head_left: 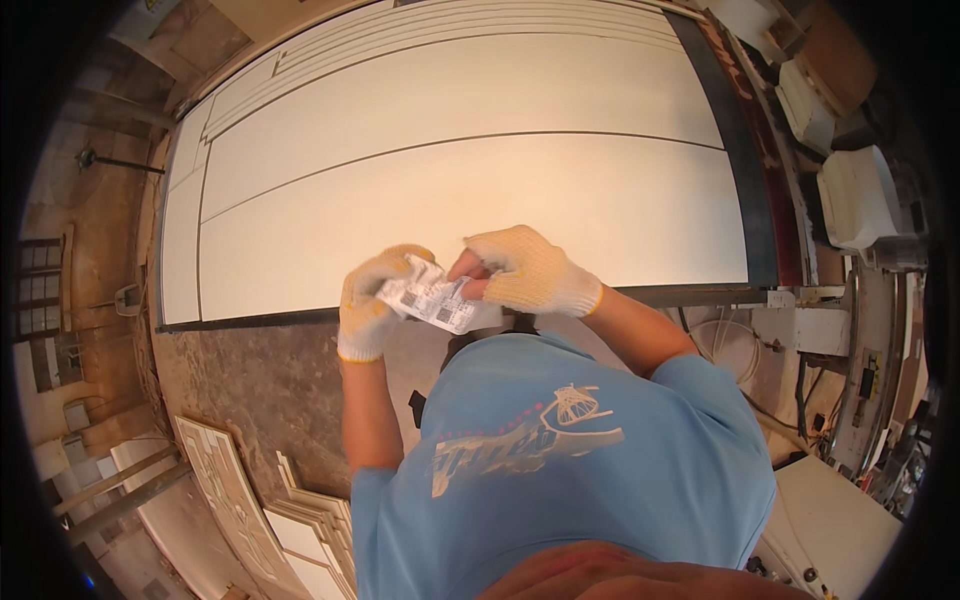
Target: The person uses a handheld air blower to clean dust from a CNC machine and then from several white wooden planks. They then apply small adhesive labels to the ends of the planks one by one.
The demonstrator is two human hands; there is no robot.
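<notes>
Both my hands wear pale knitted work gloves with yellowish palms, and they meet in front of my chest at the near edge of the work table. A small sheet of white printed labels [432, 303] is between them, tilted toward me. My left hand [376, 296] grips its left end, fingers closed over the paper. My right hand [527, 272], with bare fingertips poking out of the glove, pinches the sheet's upper right edge. Beyond them lie large white panels [470, 200], cut apart by thin dark lines and flat on the table.
A dark strip [745, 190] borders the table's right end, with machine parts and a white plastic container [858, 200] past it. On the floor at lower left, cut panels [230, 490] lean in a stack. Cables [735, 345] hang at the right.
</notes>
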